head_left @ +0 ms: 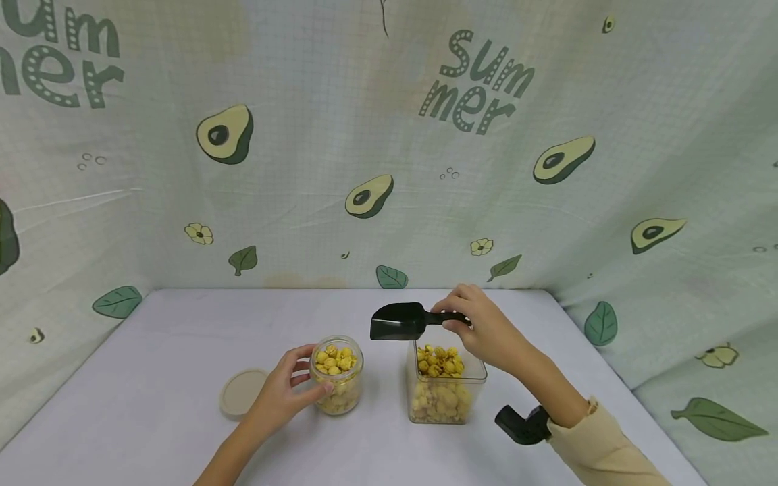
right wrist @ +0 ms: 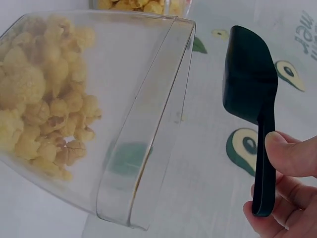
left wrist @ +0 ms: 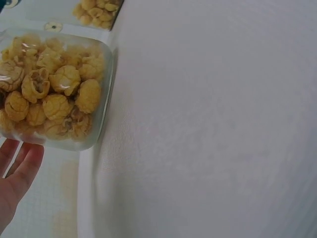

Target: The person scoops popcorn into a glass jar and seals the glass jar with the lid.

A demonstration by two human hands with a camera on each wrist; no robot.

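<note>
My left hand [head_left: 293, 385] grips a round glass jar [head_left: 348, 399] standing on the table, fingers and thumb around its sides. Yellow popcorn [left wrist: 54, 94] fills the jar nearly to the rim. In my right hand [head_left: 480, 324] I hold a black scoop [head_left: 398, 321] by its handle, raised above the table between the jar and the square clear container. That container [right wrist: 143, 148] stands to the right of the jar, with popcorn [head_left: 439, 398] inside, heaped toward its left side in the head view. The right wrist view shows thumb and fingers pinching the scoop's handle [right wrist: 265, 183].
A pale round lid [head_left: 242, 393] lies on the table left of the jar, behind my left wrist. The white-covered table [head_left: 182, 351] meets a cloth backdrop [head_left: 292, 88] printed with avocados. A black camera mount [head_left: 524, 426] sticks out from my right wrist.
</note>
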